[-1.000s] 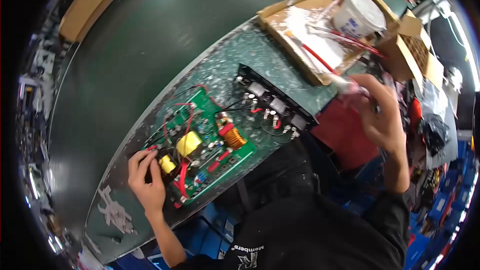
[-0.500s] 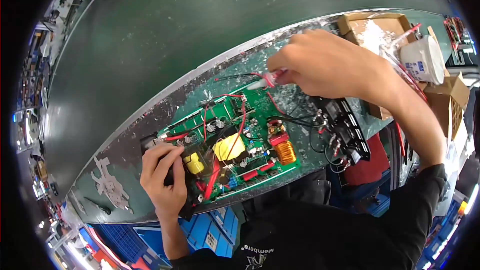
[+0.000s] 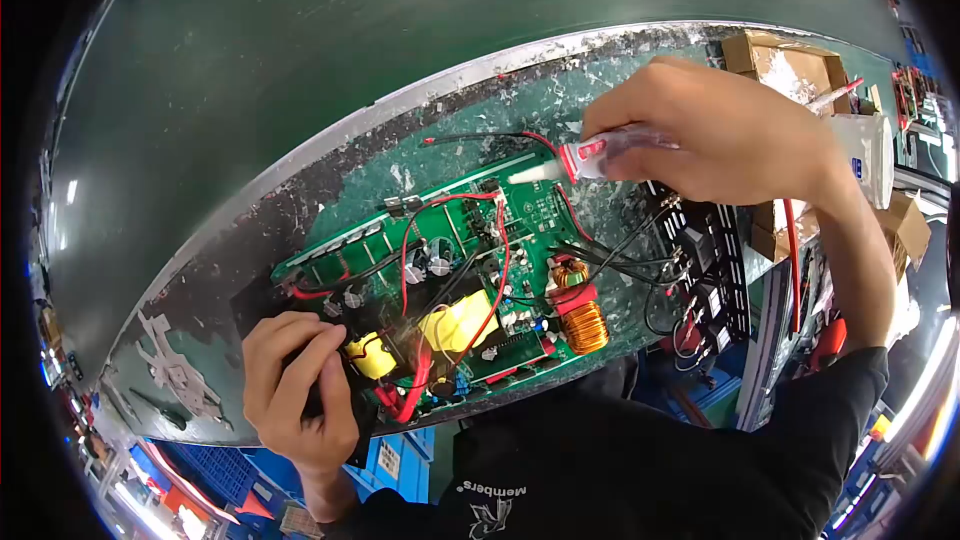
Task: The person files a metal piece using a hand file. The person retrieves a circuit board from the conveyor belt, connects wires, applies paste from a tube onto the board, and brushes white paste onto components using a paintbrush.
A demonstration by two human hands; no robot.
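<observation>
A green circuit board (image 3: 470, 365) lies on the bench, carrying yellow-wrapped transformers (image 3: 460, 322), a copper-wound coil (image 3: 583, 328) and red and black wires. My right hand (image 3: 715, 130) grips a glue tube (image 3: 588, 158) with a red collar, held nearly level. Its pale nozzle points left, and the tip is just over or on the board's upper part, near a red-wire connector; I cannot tell if it touches. At the board's left end, my left hand (image 3: 300, 380) has its fingers curled around a black end panel (image 3: 257, 302). The panel's lower part is hidden by the hand.
A black slotted panel (image 3: 705, 275) hangs on wires to the right of the board. Behind my right arm are a cardboard box (image 3: 745, 52) with white residue and a white tub (image 3: 868, 155). Scraps (image 3: 180, 365) and small pliers (image 3: 160, 408) lie at left.
The view has shifted, so the board appears lower and further left. The tube has turned more level and its nozzle now shows plainly by the connector. My left hand keeps its hold.
</observation>
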